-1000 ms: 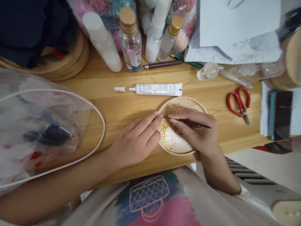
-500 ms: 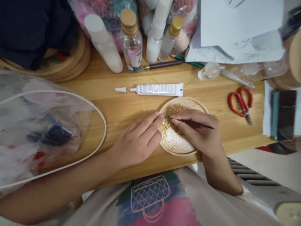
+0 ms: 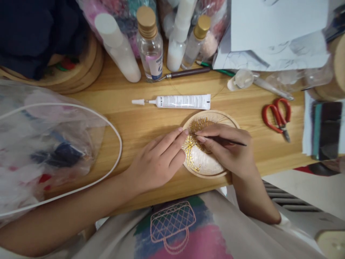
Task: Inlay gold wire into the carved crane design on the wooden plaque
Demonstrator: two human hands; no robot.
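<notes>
Pinching a thin dark tool (image 3: 238, 144) between thumb and fingers, the right hand (image 3: 234, 151) leans over the right part of the round wooden plaque (image 3: 207, 164), tool tip at the plaque's gold pattern (image 3: 189, 154); whether it touches, too small to say. Left hand (image 3: 159, 163) is at the plaque's left edge, fingers stretched out, fingertips at the rim near the tool tip; from where I stand I can't tell if it grips anything underneath. So the plaque lies between the two hands, flat on the wooden table (image 3: 129, 124), its pale near part showing. Gold sits thick around the plaque's middle, then curves along its left side toward the near edge. White tube (image 3: 183, 101) just beyond the plaque, nozzle pointing left. Red-handled cutters (image 3: 278, 117) right of the plaque, well apart. Clear bottle (image 3: 151, 59) with a wooden cap beyond the plaque, off to its left. Plastic bag (image 3: 64, 144) well left of the plaque
</notes>
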